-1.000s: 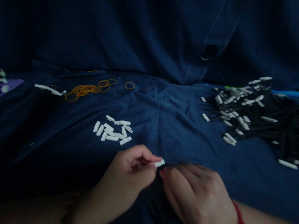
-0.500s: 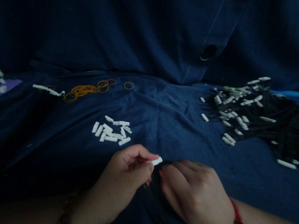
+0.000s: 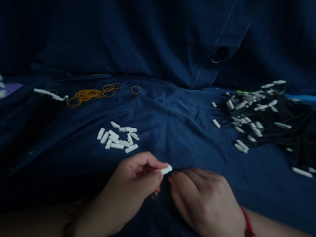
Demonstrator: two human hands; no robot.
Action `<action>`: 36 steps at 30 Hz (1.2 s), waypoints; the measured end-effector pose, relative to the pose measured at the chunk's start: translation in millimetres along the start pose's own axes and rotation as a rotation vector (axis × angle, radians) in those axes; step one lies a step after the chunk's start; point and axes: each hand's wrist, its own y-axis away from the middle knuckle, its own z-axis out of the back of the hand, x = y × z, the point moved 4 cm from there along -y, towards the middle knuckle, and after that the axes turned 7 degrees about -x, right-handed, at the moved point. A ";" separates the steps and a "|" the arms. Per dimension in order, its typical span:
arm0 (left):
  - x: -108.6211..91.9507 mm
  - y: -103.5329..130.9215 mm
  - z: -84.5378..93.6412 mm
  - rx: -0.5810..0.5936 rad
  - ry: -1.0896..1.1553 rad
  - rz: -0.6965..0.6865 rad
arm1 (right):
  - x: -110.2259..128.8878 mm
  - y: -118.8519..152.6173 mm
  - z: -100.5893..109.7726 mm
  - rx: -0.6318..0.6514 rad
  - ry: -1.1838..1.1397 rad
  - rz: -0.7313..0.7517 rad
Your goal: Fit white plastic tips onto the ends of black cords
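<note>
The left hand (image 3: pixel 133 180) pinches a small white clip (image 3: pixel 167 169) between thumb and forefinger, and the right hand (image 3: pixel 207 206), fingers curled together, seems to hold a thin black cord (image 3: pixel 165 203) up to it, though the dim light hides the exact grip. Judging by the piles, much is done and more remains: a heap of clipped cords (image 3: pixel 274 120) lies to the right, loose clips (image 3: pixel 117 136) wait just beyond the hands, and orange rubber bands (image 3: pixel 88 95) lie farther left on the blue cloth (image 3: pixel 174 128).

- The left hand (image 3: pixel 135 180) comes in from seven o'clock, forearm angled toward one o'clock, thumb and forefinger pinched together at the tips, other fingers curled under.
- The right hand (image 3: pixel 207 206) enters from four o'clock, back up, fingers bent and pointing toward nine o'clock, fingertips just beside the left thumb.
</note>
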 end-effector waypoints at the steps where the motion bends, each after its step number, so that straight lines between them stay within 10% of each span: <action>1: -0.3 -0.2 0.0 -0.001 0.007 0.002 | -0.4 -0.2 0.2 0.003 -0.001 -0.008; 22: -8.5 -2.2 -1.7 -0.033 0.131 0.045 | -5.2 -9.2 45.2 0.033 -0.098 -0.004; 36: -7.9 -0.8 -0.6 -0.014 0.111 0.014 | 15.6 -4.0 32.8 0.038 -0.160 0.042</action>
